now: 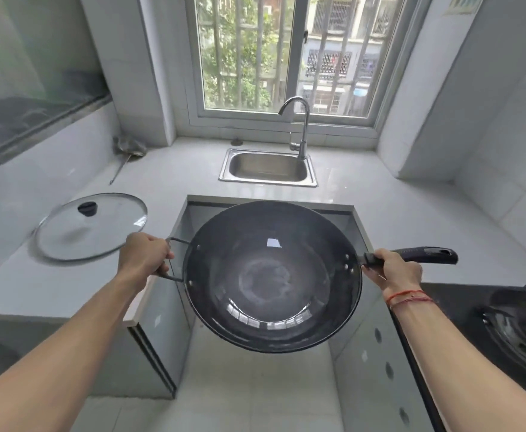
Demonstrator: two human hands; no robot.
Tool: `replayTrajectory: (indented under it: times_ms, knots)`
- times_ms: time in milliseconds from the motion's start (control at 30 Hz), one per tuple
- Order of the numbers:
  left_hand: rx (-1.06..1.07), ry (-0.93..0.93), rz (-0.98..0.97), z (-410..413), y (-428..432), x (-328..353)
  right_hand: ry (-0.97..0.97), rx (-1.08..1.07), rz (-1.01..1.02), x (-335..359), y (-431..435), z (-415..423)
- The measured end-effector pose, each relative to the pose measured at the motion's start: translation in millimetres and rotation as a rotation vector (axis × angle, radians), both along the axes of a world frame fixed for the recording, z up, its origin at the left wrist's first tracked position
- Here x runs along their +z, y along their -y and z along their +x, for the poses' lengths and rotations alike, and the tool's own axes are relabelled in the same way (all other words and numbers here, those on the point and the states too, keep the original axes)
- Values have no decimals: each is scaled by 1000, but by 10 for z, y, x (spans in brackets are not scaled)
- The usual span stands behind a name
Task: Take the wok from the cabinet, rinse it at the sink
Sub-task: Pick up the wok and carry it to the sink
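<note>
Fingers (165, 256) of left hand (148, 255) curled round the wire loop handle (177, 242) on the wok's left side; grip closed, back of hand up. Right hand (394, 271): fingers (370, 267) wrapped round the long handle (427, 255) close to where it joins the rim, and the dark grip sticks out past the hand to the right. Red string (408, 296) on right wrist.

Wok (271, 275): dark, round, mouth up, roughly level, nothing in it. Held clear of any surface between the two hands, over the floor (255, 385) in the gap between the bench runs. Window glare shows on its inner wall.

Sink (268, 166): small steel basin set in the bench (193, 169) under the window (286, 51), beyond the wok and well apart from it. Tap (302, 129) stands at its back right corner, spout arched over the basin. No water visible running.

Glass lid (90, 227) with black knob (88, 208) lies knob-up on the left bench, just beside the left hand. Skimmer (129, 148) lies in the far left corner. Stove (511, 322) at right, near the right forearm. Cabinet door (152, 322) below the left bench stands ajar.
</note>
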State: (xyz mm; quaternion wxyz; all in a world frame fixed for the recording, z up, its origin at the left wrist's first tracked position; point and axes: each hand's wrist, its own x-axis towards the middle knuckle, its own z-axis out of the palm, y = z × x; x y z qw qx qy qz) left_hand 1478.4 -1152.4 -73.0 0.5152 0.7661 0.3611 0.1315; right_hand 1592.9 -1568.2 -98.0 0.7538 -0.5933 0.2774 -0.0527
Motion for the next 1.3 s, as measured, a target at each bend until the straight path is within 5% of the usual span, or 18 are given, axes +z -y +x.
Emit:
replayTrajectory:
  times_ms: [667, 1300]
  knots:
    - [-39, -27, -65, 3206, -1409, -200, 6, -50, -49, -30, -1285, 2972]
    - [17, -85, -13, 6143, -1698, -472, -59, 26, 19, -400, -1671, 6103]
